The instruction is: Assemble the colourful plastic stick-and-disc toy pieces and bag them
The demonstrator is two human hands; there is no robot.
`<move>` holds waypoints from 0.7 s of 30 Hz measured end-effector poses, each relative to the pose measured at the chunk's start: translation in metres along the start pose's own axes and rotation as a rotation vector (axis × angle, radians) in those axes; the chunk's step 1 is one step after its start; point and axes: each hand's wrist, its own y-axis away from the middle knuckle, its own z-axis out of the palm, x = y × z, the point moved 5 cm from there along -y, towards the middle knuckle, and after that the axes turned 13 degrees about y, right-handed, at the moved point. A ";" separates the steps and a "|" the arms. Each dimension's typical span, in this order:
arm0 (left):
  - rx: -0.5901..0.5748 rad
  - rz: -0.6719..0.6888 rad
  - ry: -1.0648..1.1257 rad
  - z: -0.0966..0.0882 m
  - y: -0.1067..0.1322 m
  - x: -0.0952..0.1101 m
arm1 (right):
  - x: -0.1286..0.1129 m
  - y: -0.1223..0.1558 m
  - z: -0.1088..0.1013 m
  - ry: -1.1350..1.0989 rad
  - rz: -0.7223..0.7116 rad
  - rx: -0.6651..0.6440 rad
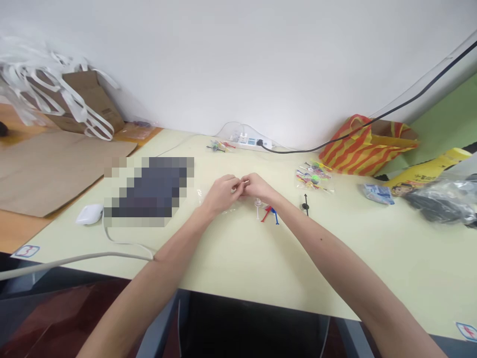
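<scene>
My left hand (pixel 222 193) and my right hand (pixel 257 186) meet over the middle of the table, both closed with fingertips pinched together. Whatever lies between the fingers is too small and too covered to make out. Clear plastic film (pixel 230 210) shows on the tabletop beneath my left hand. Close below my right hand are a white arrow-shaped plastic piece (pixel 258 211), a red one (pixel 266 215) and a blue one (pixel 276 217), their upper parts partly hidden. A black arrow piece (pixel 305 205) with a round middle lies apart, right of my right forearm.
Clear bags of colourful arrow pieces lie at the right (pixel 315 176) and the back (pixel 219 145). A power strip (pixel 249 142) sits against the wall. Rightward are a striped bag (pixel 354 146) and a yellow package (pixel 428 171). A white case (pixel 89 214) and a pixelated dark object (pixel 149 189) are left.
</scene>
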 end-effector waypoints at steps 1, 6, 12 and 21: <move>0.003 0.005 0.001 0.000 0.000 0.001 | 0.003 -0.001 0.000 0.009 0.014 0.014; 0.022 -0.001 0.009 0.000 -0.001 0.003 | 0.011 -0.006 0.003 -0.011 0.031 0.045; 0.034 -0.023 -0.003 -0.002 -0.001 0.004 | 0.004 -0.005 0.011 -0.132 0.032 0.046; 0.073 -0.018 0.039 -0.007 0.001 0.003 | -0.007 0.004 0.016 -0.217 0.120 -0.148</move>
